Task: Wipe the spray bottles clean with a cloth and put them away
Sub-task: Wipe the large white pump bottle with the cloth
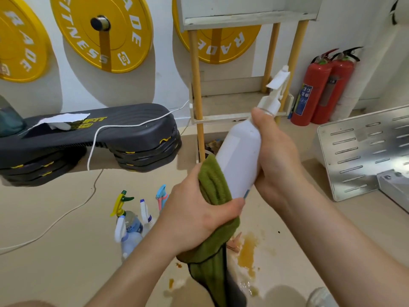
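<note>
- Currently your right hand is clenched round the upper body of the white spray bottle, with the thumb up at its shoulder just under the neck.
- You hold that bottle in the air in front of you, tilted, with its trigger head pointing up and away to the right and its base down toward your left hand.
- Your left hand grasps the green cloth, fingers and thumb curled so the cloth is wrapped about the bottle's lower end; the rest of the cloth hangs down below your wrist.
- Three other spray bottles stand close together on the floor below your left forearm: one with a yellow and green trigger, one white and blue, one pink and blue.
- An orange stain spreads on the floor beneath the hanging cloth.
- Beyond the bottle stands a shelf unit with yellow posts, and two red fire extinguishers are in the corner to its right.
- To the left, a black step platform has a white cable draped over it, and yellow weight plates hang on the wall above.
- A slotted metal panel leans at the right.
</note>
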The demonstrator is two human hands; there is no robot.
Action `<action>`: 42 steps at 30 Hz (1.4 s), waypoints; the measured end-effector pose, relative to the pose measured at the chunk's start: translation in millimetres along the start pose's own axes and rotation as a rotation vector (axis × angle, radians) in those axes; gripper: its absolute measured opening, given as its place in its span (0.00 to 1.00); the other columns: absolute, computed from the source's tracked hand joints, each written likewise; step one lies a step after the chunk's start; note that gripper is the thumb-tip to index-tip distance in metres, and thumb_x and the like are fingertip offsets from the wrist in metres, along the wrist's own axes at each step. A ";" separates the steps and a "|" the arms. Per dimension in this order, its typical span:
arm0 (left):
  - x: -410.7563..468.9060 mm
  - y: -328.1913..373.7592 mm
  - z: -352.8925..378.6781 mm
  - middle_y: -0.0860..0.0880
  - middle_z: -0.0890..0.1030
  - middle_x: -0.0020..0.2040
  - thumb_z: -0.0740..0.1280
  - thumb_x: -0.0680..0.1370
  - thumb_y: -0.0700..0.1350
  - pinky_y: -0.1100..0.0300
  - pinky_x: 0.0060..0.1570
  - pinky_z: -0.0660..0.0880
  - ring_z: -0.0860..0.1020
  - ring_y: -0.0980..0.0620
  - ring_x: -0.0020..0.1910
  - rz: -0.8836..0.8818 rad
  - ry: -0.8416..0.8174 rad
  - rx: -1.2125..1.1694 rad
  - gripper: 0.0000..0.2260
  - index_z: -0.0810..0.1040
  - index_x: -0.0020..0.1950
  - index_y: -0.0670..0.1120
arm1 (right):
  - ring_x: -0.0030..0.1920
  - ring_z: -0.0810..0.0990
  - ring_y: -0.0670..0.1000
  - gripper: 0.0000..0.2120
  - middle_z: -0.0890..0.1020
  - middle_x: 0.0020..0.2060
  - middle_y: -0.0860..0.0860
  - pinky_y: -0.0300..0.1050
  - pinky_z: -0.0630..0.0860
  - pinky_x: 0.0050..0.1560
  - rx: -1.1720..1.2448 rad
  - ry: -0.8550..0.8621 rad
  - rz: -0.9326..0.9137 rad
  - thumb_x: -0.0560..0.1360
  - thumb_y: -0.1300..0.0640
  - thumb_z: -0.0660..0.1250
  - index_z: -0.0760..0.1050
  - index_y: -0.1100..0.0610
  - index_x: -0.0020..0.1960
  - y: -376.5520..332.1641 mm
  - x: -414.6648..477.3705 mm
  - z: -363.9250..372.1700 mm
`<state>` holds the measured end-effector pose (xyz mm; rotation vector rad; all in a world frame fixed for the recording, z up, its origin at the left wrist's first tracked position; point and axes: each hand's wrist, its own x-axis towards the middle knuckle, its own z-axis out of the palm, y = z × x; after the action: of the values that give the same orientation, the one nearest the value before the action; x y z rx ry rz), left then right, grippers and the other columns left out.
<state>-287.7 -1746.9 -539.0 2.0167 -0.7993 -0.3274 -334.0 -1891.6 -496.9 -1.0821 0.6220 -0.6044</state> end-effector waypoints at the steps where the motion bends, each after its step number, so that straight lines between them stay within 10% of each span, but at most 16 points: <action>1: -1.8 2.2 1.2 0.63 0.80 0.51 0.68 0.57 0.70 0.67 0.48 0.74 0.78 0.65 0.50 0.022 0.018 0.023 0.34 0.71 0.61 0.64 | 0.46 0.85 0.54 0.12 0.86 0.41 0.52 0.60 0.80 0.57 0.043 0.007 0.002 0.76 0.43 0.68 0.80 0.52 0.47 0.4 -2.8 1.0; 9: 14.9 6.6 -3.1 0.61 0.82 0.53 0.65 0.63 0.71 0.54 0.59 0.76 0.79 0.59 0.56 0.055 0.187 -0.127 0.32 0.72 0.64 0.60 | 0.54 0.85 0.55 0.29 0.86 0.51 0.57 0.58 0.76 0.65 0.137 -0.211 0.067 0.79 0.36 0.57 0.81 0.58 0.60 26.9 -13.6 11.8; 16: 32.5 11.5 -22.7 0.52 0.86 0.42 0.78 0.64 0.51 0.51 0.49 0.81 0.84 0.52 0.43 -0.011 0.216 -0.422 0.15 0.82 0.47 0.49 | 0.63 0.80 0.52 0.30 0.82 0.61 0.54 0.56 0.72 0.68 -0.092 -0.571 0.068 0.73 0.32 0.62 0.77 0.50 0.66 45.5 -22.7 20.7; 22: 37.4 7.5 -22.9 0.45 0.82 0.35 0.73 0.72 0.34 0.51 0.41 0.80 0.81 0.47 0.36 -0.175 0.374 -0.772 0.05 0.81 0.38 0.43 | 0.72 0.64 0.37 0.64 0.61 0.74 0.36 0.37 0.68 0.70 -0.789 -0.742 -0.061 0.61 0.37 0.78 0.33 0.38 0.79 39.3 -15.2 1.3; 27: 38.7 5.4 -20.0 0.44 0.83 0.38 0.74 0.73 0.40 0.49 0.46 0.81 0.83 0.46 0.38 -0.211 0.366 -0.948 0.03 0.81 0.43 0.44 | 0.75 0.61 0.42 0.63 0.60 0.77 0.41 0.49 0.64 0.75 -0.978 -0.678 -0.233 0.57 0.31 0.78 0.41 0.36 0.79 52.1 -7.8 -3.8; 30: 44.8 -0.8 -28.3 0.43 0.83 0.40 0.75 0.73 0.42 0.48 0.46 0.81 0.82 0.45 0.38 -0.212 0.390 -1.046 0.05 0.81 0.46 0.43 | 0.62 0.78 0.43 0.50 0.75 0.68 0.43 0.45 0.76 0.64 -0.745 -0.752 0.103 0.61 0.30 0.75 0.57 0.38 0.76 36.6 -0.2 -12.6; 35: 48.1 -13.2 -51.4 0.44 0.81 0.40 0.73 0.69 0.46 0.51 0.46 0.81 0.81 0.47 0.38 -0.126 0.264 -1.210 0.10 0.81 0.48 0.44 | 0.59 0.81 0.64 0.35 0.82 0.59 0.60 0.67 0.73 0.65 -0.416 -0.752 0.479 0.60 0.27 0.72 0.82 0.48 0.58 45.1 13.0 -28.7; 42: 50.6 -20.6 -56.4 0.37 0.77 0.50 0.79 0.64 0.48 0.35 0.59 0.74 0.78 0.39 0.49 -0.242 0.221 -1.146 0.24 0.77 0.57 0.45 | 0.52 0.85 0.51 0.32 0.85 0.53 0.50 0.50 0.81 0.57 -0.491 -0.811 0.203 0.60 0.46 0.83 0.78 0.52 0.60 51.4 4.2 -20.1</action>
<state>-212.2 -1734.9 -521.3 1.0182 -0.1181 -0.5330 -338.2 -1888.9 -552.0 -1.5654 0.1523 0.2017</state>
